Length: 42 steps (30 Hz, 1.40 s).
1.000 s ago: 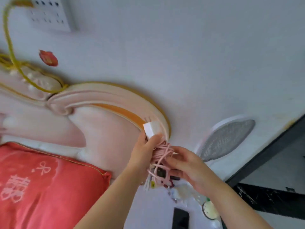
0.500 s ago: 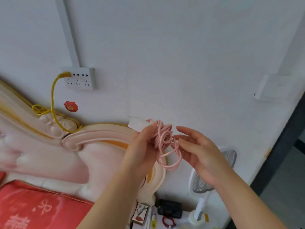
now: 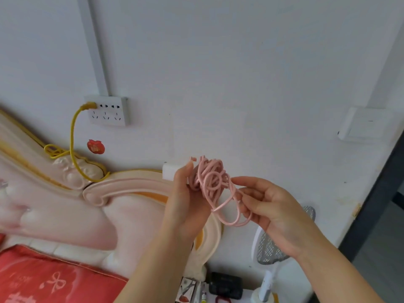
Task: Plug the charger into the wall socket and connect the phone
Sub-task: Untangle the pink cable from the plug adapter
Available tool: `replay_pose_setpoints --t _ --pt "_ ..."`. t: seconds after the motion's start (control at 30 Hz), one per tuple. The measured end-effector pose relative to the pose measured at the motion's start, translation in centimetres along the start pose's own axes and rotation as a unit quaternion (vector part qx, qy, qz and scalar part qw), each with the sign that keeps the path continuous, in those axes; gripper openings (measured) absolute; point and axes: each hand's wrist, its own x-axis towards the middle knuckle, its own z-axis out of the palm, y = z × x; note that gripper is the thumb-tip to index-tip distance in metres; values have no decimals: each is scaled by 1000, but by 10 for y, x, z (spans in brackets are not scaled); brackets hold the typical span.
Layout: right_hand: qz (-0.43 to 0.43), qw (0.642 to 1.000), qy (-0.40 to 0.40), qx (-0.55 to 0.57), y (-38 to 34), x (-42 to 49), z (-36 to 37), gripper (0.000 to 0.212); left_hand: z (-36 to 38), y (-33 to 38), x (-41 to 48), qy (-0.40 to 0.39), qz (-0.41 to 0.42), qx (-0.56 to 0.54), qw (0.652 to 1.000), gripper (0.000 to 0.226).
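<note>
My left hand point(image 3: 188, 200) holds a white charger block point(image 3: 169, 172) and a tangled bundle of pink cable point(image 3: 209, 180) up in front of the wall. A loop of that pink cable hangs over the fingers of my right hand point(image 3: 269, 206), which are loosely curled around it. The white wall socket point(image 3: 109, 111) sits up and to the left, with a yellow plug and cord point(image 3: 73, 136) in its leftmost outlet and the other outlets free. No phone shows in this view.
A pink and gold headboard point(image 3: 122, 189) runs below the socket, with a red pillow point(image 3: 50, 278) at the lower left. A racket-shaped bug swatter point(image 3: 269, 248) and small items stand on the bedside surface below. A white switch point(image 3: 365, 125) is on the right wall.
The view has tilted up from the bedside surface to the wall and socket. Both hands have risen with the charger, and the right hand has drawn a cable loop out of the bundle.
</note>
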Motion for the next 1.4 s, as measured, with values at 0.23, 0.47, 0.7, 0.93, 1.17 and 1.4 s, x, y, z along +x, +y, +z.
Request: replay_pose_setpoints --t 0.23,0.47,0.7,0.93,1.17,1.4 --pt "-11 998 36 45 0 -1 -6 31 -1 4 -3 4 37 -41 998 30" --pt "16 983 117 138 11 2 -26 22 -8 15 -5 5 71 -63 995 27" --pt "-95 958 156 219 -8 4 -46 25 -17 15 -11 46 109 139 983 13" --pt "-19 996 23 -89 15 -2 -11 29 -16 13 -12 25 78 80 993 15" --pt "42 947 -63 -311 16 0 3 32 -8 10 -20 -13 38 39 998 34" --pt "99 989 -20 -109 14 19 16 46 -13 6 -21 -72 10 76 994 15"
